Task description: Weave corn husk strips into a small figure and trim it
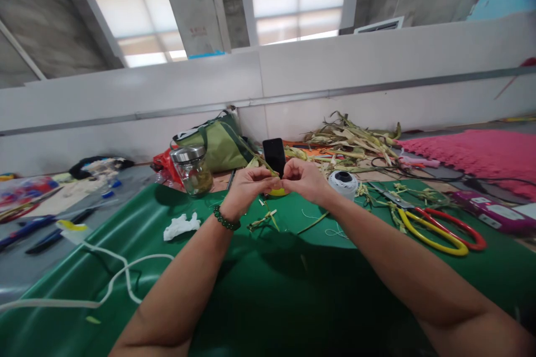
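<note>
Both of my hands meet above the green mat (259, 301), fingertips close together. My left hand (250, 188), with a beaded bracelet on its wrist, pinches a long thin green plant strip (263, 162) that slants up and to the left. My right hand (307, 181) is closed in a pinch against the left fingertips; what lies between its fingers is too small to make out. Below the hands is a small knotted piece of plant strips (264, 222). A spool of white thread (343, 183) stands beside my right wrist, and loose thread trails on the mat.
Red-and-yellow-handled scissors (435, 226) lie at right. Behind are a phone (274, 155), a glass jar (193, 173), a green bag (224, 145) and a heap of dried husks (352, 136). Crumpled white tissue (181, 227) and a white cable (113, 279) are at left; pink fabric (481, 156) is at right.
</note>
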Tool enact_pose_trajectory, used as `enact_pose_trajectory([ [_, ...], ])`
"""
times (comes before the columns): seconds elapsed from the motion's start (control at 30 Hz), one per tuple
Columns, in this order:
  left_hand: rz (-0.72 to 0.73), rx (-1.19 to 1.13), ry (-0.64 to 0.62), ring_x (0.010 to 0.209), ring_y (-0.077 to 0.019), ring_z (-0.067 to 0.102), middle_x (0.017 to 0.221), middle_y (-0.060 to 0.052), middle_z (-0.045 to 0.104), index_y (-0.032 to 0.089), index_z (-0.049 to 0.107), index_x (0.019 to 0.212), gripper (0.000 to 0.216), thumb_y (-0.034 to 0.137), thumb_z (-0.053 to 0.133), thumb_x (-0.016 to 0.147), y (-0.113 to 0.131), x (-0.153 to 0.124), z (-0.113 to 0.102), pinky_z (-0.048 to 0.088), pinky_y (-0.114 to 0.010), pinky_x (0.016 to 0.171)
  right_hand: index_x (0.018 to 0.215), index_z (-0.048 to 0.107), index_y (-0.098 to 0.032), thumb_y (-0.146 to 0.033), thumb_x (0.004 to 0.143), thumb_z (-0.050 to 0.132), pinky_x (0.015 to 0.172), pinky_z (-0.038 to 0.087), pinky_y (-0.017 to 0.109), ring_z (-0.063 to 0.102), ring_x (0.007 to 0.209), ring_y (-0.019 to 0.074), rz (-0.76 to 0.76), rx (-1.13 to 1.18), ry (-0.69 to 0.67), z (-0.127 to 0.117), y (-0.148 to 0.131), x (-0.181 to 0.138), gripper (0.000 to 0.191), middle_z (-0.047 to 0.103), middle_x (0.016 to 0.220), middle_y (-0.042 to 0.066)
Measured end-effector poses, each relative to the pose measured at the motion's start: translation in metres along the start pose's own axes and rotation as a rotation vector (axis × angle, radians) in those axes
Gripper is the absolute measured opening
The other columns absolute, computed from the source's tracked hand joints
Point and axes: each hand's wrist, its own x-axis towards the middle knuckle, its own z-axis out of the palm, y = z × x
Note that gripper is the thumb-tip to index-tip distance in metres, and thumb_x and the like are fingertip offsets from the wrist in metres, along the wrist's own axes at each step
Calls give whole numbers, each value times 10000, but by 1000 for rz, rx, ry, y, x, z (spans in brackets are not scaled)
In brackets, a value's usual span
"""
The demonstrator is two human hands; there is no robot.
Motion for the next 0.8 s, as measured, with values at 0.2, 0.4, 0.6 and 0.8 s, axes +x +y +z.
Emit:
enact_pose_trajectory([
  [0.2, -104, -206, 33, 653, -142, 669, 722, -34, 715, 116, 703, 724, 327, 229, 874, 469, 0, 3, -3, 524, -243, 639, 707, 607, -188, -316, 761, 681, 525, 413, 241, 517, 556, 114, -208, -165, 71, 2, 3, -4, 158, 602, 636, -6],
  [0.4, -147, -231, 70, 637, -121, 653, 737, -32, 720, 110, 712, 775, 380, 177, 873, 437, 4, 3, -4, 516, -220, 608, 850, 688, -203, -230, 903, 561, 698, 482, 266, 612, 755, 150, -645, -510, 40, -5, 7, -6, 140, 660, 828, 48],
  [0.6, -124, -190, 75, 621, -111, 626, 707, -24, 718, 118, 727, 722, 330, 182, 860, 426, 7, 0, 0, 507, -224, 615, 944, 682, -184, -198, 966, 439, 644, 450, 248, 558, 723, 141, -815, -833, -10, -9, 9, -7, 245, 615, 850, 64],
  [0.8, -39, -110, 104, 575, -107, 600, 639, -10, 699, 129, 728, 684, 246, 185, 815, 461, 3, 0, 3, 496, -230, 591, 847, 623, -157, -173, 960, 428, 669, 453, 249, 536, 745, 146, -679, -816, -90, -5, 7, -7, 225, 558, 827, 61],
])
